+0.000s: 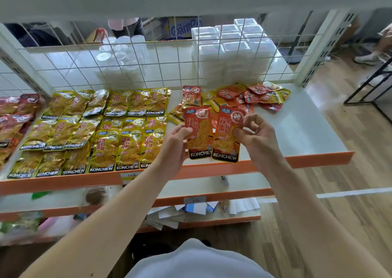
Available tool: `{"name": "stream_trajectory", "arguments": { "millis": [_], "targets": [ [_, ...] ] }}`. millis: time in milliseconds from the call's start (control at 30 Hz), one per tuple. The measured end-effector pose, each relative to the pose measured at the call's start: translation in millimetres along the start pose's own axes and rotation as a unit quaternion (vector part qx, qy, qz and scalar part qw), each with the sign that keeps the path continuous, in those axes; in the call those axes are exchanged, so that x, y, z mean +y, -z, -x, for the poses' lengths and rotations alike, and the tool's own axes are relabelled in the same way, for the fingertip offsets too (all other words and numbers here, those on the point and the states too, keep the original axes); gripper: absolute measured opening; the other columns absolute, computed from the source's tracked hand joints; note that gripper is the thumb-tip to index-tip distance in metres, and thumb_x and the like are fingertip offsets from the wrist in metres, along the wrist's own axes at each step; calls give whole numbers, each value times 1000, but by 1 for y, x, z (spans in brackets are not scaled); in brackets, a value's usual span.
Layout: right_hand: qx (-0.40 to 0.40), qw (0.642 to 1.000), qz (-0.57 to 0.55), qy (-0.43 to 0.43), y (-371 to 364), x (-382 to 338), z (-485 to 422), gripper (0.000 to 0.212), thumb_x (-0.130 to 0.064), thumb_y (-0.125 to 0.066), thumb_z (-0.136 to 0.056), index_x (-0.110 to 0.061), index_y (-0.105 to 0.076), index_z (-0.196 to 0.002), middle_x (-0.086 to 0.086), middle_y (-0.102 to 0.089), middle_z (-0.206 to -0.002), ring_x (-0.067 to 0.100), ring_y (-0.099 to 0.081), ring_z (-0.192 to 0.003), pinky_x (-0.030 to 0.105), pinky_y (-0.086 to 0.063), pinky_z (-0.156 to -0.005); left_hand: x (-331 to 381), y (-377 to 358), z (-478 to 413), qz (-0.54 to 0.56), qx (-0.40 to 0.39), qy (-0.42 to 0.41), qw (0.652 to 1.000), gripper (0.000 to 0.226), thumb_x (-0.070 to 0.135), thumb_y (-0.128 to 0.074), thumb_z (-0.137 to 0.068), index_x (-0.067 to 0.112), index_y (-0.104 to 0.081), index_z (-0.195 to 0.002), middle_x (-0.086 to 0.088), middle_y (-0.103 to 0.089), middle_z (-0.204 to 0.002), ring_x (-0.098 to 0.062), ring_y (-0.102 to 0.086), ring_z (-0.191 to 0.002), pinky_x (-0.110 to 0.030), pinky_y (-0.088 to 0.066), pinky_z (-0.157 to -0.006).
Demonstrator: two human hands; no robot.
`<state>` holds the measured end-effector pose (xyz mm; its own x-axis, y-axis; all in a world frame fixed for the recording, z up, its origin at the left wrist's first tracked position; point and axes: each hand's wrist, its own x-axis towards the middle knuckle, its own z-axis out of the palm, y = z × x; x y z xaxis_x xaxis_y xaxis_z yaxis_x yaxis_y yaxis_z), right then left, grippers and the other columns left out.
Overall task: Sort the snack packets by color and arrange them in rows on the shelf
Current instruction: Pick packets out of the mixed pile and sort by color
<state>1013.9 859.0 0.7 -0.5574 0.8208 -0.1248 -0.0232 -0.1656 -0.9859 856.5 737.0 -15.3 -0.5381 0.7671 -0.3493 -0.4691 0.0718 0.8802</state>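
Note:
Two orange-red KONCHEW packets are held side by side above the front of the white shelf [297,129]. My left hand [176,142] grips the left orange packet [199,137] by its left edge. My right hand [252,133] pinches the right orange packet [226,142] at its right edge. Yellow packets [101,129] lie in overlapping rows on the left half of the shelf. Behind my hands is an unsorted pile [246,96] of orange and yellow packets. One orange packet [192,96] lies apart at the pile's left.
A wire grid [148,65] backs the shelf, with clear plastic cups [121,53] and stacked white boxes [231,51] behind it. Dark red packets [14,116] fill the neighbouring bay on the left. Lower shelves hold papers. A wooden floor lies to the right.

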Motion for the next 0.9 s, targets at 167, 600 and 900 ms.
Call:
{"name": "stream_trajectory", "arguments": {
  "millis": [167, 600, 900],
  "targets": [
    [-32, 991, -98, -88, -13, -3, -1, 39, 6, -57, -93, -13, -49, -126, 19, -71, -110, 27, -70, -105, 39, -59, -84, 4, 18, 16, 17, 28, -27, 999, 18, 2, -50, -98, 13, -63, -105, -2, -74, -87, -19, -73, -82, -32, -61, -64],
    [-112, 980, -63, -149, -96, 8, 16, 16, -6, -61, -95, -6, -64, -111, 10, -75, -100, 22, -73, -91, 36, -62, -72, 20, 99, 72, -25, 160, -68, 984, 29, 20, -63, -77, 14, -65, -105, -4, -74, -91, -26, -71, -92, -48, -58, -85],
    [-142, 983, -13, -112, -179, 5, 49, 16, -1, -72, -83, -8, -72, -97, 11, -77, -97, 28, -74, -92, 45, -60, -83, 43, 172, 108, -31, 191, -80, 978, 29, 27, -72, -77, 19, -70, -105, -8, -75, -99, -34, -69, -102, -57, -48, -104]
  ]
}}
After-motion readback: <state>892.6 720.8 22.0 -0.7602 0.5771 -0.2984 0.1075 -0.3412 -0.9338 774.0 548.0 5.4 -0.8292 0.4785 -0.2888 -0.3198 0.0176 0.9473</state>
